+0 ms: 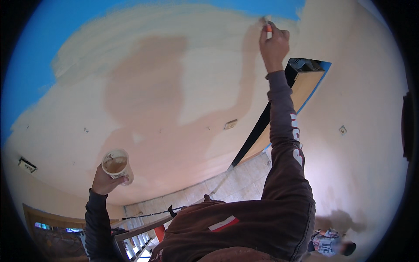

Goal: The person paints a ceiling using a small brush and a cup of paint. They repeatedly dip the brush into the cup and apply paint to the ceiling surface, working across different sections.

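Observation:
My right hand (276, 47) is raised high and closed around a paintbrush (269, 31) with an orange and white handle. The bristles, partly hidden by my fingers, are against the wall near the border between the cream paint (209, 48) and the blue area (37, 70). Lower and to the left, my left hand (103, 181) grips a pale plastic cup (126, 174) from the side. Light brown paint lies inside the cup, and smears mark its inner wall. My shadow falls across the cream part of the wall.
Right of centre stands a tall wood panel (304, 87) with a black side. Electrical boxes sit in the walls, including one at the left (28, 165) and another at the right (343, 130). A person (326, 243) is at lower right. Beside me is a ladder-like frame (142, 229).

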Demonstrator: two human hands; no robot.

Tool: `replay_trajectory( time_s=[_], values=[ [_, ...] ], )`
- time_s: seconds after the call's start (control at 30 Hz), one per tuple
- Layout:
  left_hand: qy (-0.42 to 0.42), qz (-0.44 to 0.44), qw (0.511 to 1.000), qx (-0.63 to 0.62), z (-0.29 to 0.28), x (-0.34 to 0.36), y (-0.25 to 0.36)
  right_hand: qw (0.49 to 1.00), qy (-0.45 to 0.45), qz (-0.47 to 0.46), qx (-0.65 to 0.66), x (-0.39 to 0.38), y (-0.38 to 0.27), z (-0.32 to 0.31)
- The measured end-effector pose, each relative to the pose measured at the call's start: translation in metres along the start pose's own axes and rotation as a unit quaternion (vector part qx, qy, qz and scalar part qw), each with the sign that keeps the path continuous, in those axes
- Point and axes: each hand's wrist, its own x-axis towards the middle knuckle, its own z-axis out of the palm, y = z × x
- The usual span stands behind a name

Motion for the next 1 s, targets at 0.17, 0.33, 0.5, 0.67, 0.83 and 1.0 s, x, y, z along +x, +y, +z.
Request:
replay_trajectory(
  time_s=[0.17,0.33,0.5,0.67,0.83,1.0],
  values=[
    [-0.015,-0.02,1.0,-0.013,-0.001,0.001,0.006,0.993,0.022,-0.077,0.085,-0.012,-0.085,-0.013],
    [-0.01,0.011,1.0,0.014,-0.003,0.001,-0.001,0.979,-0.007,-0.084,0.186,-0.024,-0.151,-0.031],
    [-0.043,-0.013,0.998,0.037,-0.008,0.004,-0.007,0.952,0.004,-0.024,0.306,-0.047,-0.191,-0.056],
    [-0.013,-0.004,1.0,0.003,-0.002,0.001,0.003,0.739,-0.191,0.326,0.558,-0.107,-0.231,-0.127],
    [-0.017,0.006,1.0,-0.002,-0.005,0.001,-0.003,0.429,-0.221,0.595,0.643,-0.185,-0.256,-0.154],
    [-0.022,-0.02,0.999,0.022,-0.007,0.001,0.003,0.428,-0.271,0.563,0.653,-0.189,-0.269,-0.155]
  ],
)
